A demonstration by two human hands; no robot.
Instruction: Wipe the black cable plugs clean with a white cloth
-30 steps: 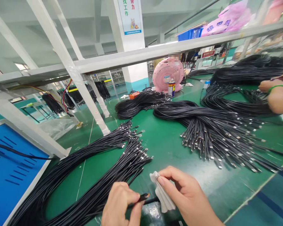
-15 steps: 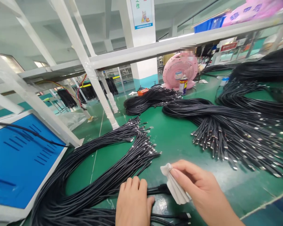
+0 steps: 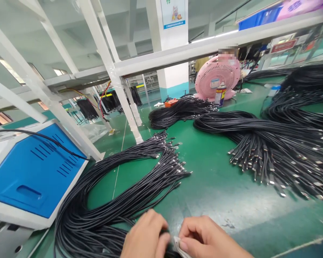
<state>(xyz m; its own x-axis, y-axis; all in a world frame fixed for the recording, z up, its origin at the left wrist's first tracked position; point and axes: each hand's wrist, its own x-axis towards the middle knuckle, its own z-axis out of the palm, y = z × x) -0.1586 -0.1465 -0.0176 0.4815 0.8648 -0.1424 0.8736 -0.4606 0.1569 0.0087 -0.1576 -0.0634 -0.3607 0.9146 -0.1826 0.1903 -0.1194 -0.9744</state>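
Note:
At the bottom centre, my left hand [image 3: 146,234] is closed, its fingers curled near the cable bundle; what lies under them is hidden. Close beside it on the right, my right hand [image 3: 204,238] pinches a white cloth [image 3: 179,247] between thumb and fingers. A long bundle of black cables [image 3: 96,208] curves across the green table at the left, its metal-tipped connectors pointing right. More black cables [image 3: 258,125] lie at the right, their connector ends fanned out.
A blue and white machine [image 3: 37,172] stands at the left. White shelf posts [image 3: 123,104] rise behind the cables. Further back are a pink fan [image 3: 217,77], a spray can [image 3: 220,95], an orange box [image 3: 171,103] and another cable bundle [image 3: 177,113].
My right hand has moved down and left with the cloth, close to my left hand. My left hand's fingers are more curled. The view has shifted, so the scene sits further right.

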